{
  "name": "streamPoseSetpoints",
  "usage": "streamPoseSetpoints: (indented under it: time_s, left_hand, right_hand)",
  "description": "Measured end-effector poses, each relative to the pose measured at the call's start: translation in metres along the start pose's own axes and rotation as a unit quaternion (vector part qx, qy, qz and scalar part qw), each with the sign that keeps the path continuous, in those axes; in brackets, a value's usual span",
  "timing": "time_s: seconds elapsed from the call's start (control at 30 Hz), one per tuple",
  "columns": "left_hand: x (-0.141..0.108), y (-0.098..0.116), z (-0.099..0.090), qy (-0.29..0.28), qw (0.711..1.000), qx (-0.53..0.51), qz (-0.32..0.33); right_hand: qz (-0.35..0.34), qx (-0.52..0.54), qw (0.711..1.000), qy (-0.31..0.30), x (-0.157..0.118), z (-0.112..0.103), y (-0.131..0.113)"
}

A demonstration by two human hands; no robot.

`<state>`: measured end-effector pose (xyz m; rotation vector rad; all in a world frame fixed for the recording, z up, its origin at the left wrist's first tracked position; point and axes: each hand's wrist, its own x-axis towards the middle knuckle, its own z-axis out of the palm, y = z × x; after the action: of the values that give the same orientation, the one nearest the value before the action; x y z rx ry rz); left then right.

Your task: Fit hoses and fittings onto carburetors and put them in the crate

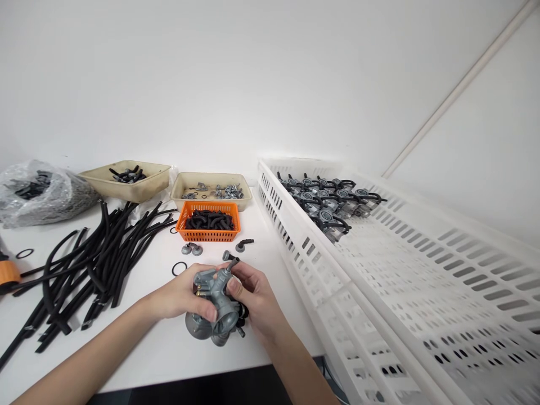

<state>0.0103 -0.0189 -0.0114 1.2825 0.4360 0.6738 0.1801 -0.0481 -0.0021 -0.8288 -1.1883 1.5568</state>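
Note:
Both hands hold a grey die-cast carburetor above the white table. My left hand wraps its left side, and my right hand grips its right side. A small metal fitting with a dark tip sticks up from the carburetor at my right fingertips. Brass screws show on its left side, and a black part shows beneath my right hand. Just ahead lie a black O-ring, a pair of small grey metal parts and a metal elbow fitting.
Long black rubber hoses lie in a heap to the left. Ahead stand an orange basket of short black hoses, two beige trays of small parts and a plastic bag. A white slotted crate holding several carburetors fills the right.

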Motion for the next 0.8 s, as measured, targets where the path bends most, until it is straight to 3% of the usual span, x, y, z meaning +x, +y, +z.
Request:
streamPoseSetpoints:
  time_s: [0.27,0.53,0.8]
  left_hand:
    - [-0.001,-0.011,-0.008,0.003,1.000,0.009,0.013]
    - [-0.001,-0.003,-0.003,0.007,1.000,0.019,0.002]
    - [0.001,-0.006,-0.005,-0.004,0.999,0.028,0.015]
  right_hand:
    - [0.007,0.017,1.000,-0.015,-0.002,0.003,-0.003]
    - [0.009,0.009,1.000,-0.025,-0.002,0.001,-0.004]
    - [0.002,-0.014,1.000,0.012,0.004,0.000,0.000]
